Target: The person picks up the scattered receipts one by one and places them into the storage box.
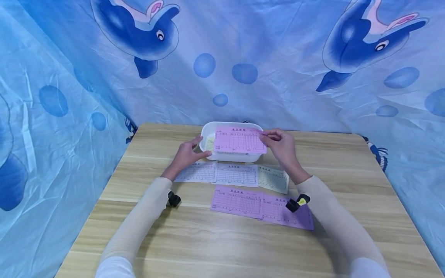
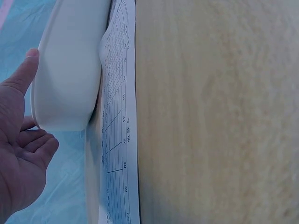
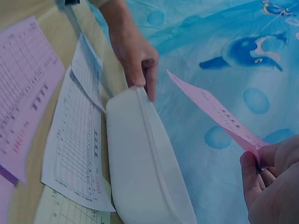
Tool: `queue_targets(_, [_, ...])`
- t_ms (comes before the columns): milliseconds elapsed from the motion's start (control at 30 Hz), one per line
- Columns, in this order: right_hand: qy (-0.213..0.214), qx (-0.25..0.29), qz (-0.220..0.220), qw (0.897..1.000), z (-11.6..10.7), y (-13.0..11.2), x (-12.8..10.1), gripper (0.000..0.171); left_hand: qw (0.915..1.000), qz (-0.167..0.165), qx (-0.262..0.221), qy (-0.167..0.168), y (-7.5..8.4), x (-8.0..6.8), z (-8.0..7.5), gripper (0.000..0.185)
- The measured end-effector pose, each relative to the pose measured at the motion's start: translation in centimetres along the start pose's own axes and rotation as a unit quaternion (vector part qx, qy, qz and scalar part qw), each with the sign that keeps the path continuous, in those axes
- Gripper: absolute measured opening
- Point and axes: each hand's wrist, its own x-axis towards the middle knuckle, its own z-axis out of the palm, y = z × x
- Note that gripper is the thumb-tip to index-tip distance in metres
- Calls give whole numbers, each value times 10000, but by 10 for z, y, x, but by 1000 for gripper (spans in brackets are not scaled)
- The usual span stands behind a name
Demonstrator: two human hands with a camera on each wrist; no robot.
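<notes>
In the head view, your right grip (image 1: pixel 281 146) pinches the pink slip (image 1: pixel 238 141) by its right end, above the white tub (image 1: pixel 231 158), their long axes roughly matched, left to right. In the left wrist view, your left grip (image 2: pixel 18 165) grasps the tub's left end. In the right wrist view, the slip is clear of the rim, its free end toward your left grip.

I count three pink slips (image 1: pixel 236 201), two white slips (image 1: pixel 237 175), one green slip (image 1: pixel 273 180), one table (image 1: pixel 208 243), one far tub (image 1: pixel 240 157) with at least one yellow slip (image 1: pixel 209 143) showing inside, and two wrist cameras (image 1: pixel 174 199).
</notes>
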Motion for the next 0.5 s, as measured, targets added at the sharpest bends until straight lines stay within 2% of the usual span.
queue_targets(300, [311,128,186,9993,15,6,31,24,10000,32,-46,29,-1,0,0,98])
queue_targets(500, [306,-147,392,9987,28,9,45,24,9999,42,-81,46,-1,0,0,97])
